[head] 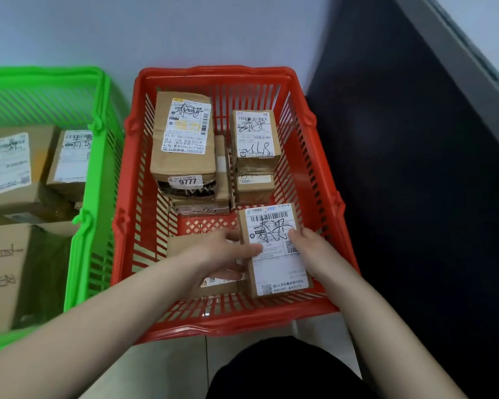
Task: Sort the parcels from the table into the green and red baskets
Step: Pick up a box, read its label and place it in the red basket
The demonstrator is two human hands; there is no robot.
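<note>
Both my hands hold a small brown parcel [274, 249] with a white shipping label, low inside the red basket [213, 323] at its near right. My left hand [225, 256] grips its left edge, thumb on the label. My right hand [307, 249] grips the right edge. A flat parcel [182, 244] lies partly hidden under my left hand. Further back in the red basket stand a tall parcel [185, 145] marked 9777 and a stack of small parcels [255, 139]. The green basket [92, 197] on the left holds several brown parcels [9, 174].
The baskets stand side by side on a pale tiled floor [167, 367] against a white wall. A dark panel [415, 168] rises right of the red basket. My dark-clothed knee [285, 370] is below the red basket's near rim.
</note>
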